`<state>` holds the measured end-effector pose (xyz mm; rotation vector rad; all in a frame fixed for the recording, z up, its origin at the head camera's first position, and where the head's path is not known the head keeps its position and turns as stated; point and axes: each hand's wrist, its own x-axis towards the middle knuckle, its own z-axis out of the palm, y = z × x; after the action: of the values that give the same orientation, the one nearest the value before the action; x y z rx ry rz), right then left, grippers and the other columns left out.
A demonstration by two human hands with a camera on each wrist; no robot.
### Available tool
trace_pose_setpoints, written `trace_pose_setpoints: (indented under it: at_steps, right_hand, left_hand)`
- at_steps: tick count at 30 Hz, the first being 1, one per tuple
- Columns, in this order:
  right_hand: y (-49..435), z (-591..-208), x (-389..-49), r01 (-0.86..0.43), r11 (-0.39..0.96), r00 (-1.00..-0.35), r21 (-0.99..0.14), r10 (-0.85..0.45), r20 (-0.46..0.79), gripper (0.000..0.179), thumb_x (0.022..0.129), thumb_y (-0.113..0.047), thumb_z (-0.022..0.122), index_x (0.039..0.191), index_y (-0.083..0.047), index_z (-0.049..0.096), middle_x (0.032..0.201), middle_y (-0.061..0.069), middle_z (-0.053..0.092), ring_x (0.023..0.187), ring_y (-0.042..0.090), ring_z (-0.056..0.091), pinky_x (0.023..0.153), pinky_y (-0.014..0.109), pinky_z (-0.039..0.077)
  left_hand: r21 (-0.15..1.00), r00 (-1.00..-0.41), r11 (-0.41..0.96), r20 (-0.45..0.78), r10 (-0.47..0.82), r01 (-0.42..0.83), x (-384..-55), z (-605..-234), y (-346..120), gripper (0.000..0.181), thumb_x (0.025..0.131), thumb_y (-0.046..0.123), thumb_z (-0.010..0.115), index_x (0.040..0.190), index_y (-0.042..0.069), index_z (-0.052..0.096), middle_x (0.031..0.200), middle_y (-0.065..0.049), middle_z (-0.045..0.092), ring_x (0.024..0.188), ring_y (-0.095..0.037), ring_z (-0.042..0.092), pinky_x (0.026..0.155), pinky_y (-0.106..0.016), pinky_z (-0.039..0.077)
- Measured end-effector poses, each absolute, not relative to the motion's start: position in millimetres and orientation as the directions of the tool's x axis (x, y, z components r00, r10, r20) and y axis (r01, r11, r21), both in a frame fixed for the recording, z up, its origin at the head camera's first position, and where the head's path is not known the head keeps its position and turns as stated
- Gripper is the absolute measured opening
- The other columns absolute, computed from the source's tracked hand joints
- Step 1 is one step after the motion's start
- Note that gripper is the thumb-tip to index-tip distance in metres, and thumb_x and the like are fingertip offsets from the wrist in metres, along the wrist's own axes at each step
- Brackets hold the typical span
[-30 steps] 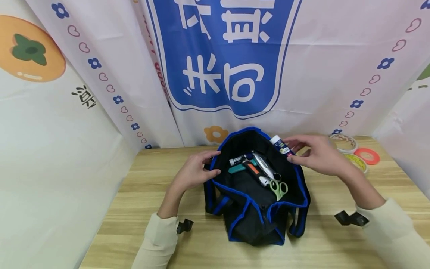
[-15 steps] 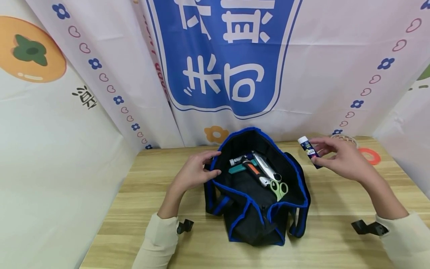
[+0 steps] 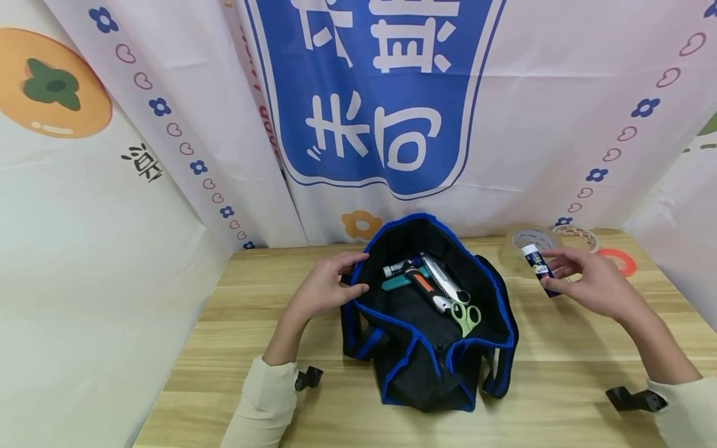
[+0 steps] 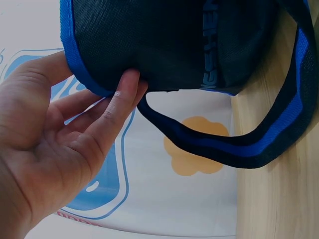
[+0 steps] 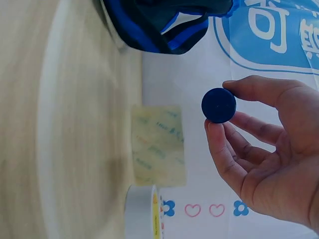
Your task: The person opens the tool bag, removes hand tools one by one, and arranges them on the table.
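A black bag with blue trim [image 3: 414, 373] stands with its mouth wide on the table. My left hand [image 3: 322, 286] pinches its left rim; the left wrist view shows fingertips against the bag's outer wall [image 4: 144, 40]. Right of the bag, my right hand [image 3: 599, 283] holds a dark blue glue stick [image 3: 539, 266] with a white cap, tilted, above the table. Its round blue base [image 5: 219, 105] faces the right wrist camera. Inside the bag lie green-handled scissors [image 3: 458, 316], an orange-and-black cutter [image 3: 428, 290], a silver toothed tool [image 3: 444, 279], a teal strip [image 3: 396, 282] and a white-ended tube [image 3: 394, 269].
At the back right lie a wide clear tape roll [image 3: 511, 252], a pale tape roll [image 3: 589, 238] and a red-orange ring [image 3: 626, 264]. A printed curtain [image 3: 504, 155] hangs behind the table. Strap handles [image 3: 500, 373] droop beside the bag.
My right hand has carried the glue stick from the bag's right rim rightward and slightly nearer, uncovering the clear tape roll. My left hand has stayed on the rim.
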<state>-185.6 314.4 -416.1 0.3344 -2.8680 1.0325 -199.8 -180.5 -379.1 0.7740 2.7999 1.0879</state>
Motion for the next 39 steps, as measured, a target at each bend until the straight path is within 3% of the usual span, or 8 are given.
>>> trace_pose_setpoints:
  at_steps: [13, 23, 39]
  right_hand:
    - [323.1, -437.2, -185.2, -0.215, 0.712, -0.975, -0.668, -0.195, 0.107, 0.051, 0.093, -0.015, 0.084, 0.135, 0.007, 0.065, 0.111, 0.022, 0.077, 0.083, -0.005, 0.065, 0.068, 0.021, 0.059]
    - [321.9, -444.3, -188.5, -0.17, 0.724, -0.981, -0.668, -0.186, 0.048, 0.056, 0.093, -0.018, 0.084, 0.139, 0.007, 0.063, 0.114, 0.025, 0.076, 0.093, 0.027, 0.076, 0.07, 0.021, 0.06]
    - [306.9, -459.6, -188.3, -0.127, 0.725, -0.972, -0.677, -0.227, -0.061, 0.055, 0.092, -0.02, 0.085, 0.135, 0.008, 0.065, 0.107, 0.015, 0.076, 0.091, 0.019, 0.075, 0.071, 0.02, 0.058]
  left_hand:
    - [0.64, -0.876, 0.633, 0.138, 0.463, 0.435, -199.1, -379.2, -180.0, 0.059, 0.095, 0.014, 0.082, 0.15, 0.006, 0.062, 0.155, -0.015, 0.061, 0.124, -0.036, 0.071, 0.088, -0.038, 0.066]
    - [0.647, -0.875, 0.628, 0.131, 0.466, 0.432, -199.2, -378.8, -179.2, 0.059, 0.096, 0.014, 0.081, 0.151, 0.005, 0.061, 0.156, -0.016, 0.061, 0.123, -0.036, 0.071, 0.088, -0.037, 0.066]
    - [0.643, -0.87, 0.623, 0.145, 0.472, 0.445, -200.9, -380.5, -179.6, 0.059, 0.095, 0.013, 0.082, 0.15, 0.005, 0.062, 0.154, -0.016, 0.062, 0.12, -0.033, 0.072, 0.085, -0.033, 0.066]
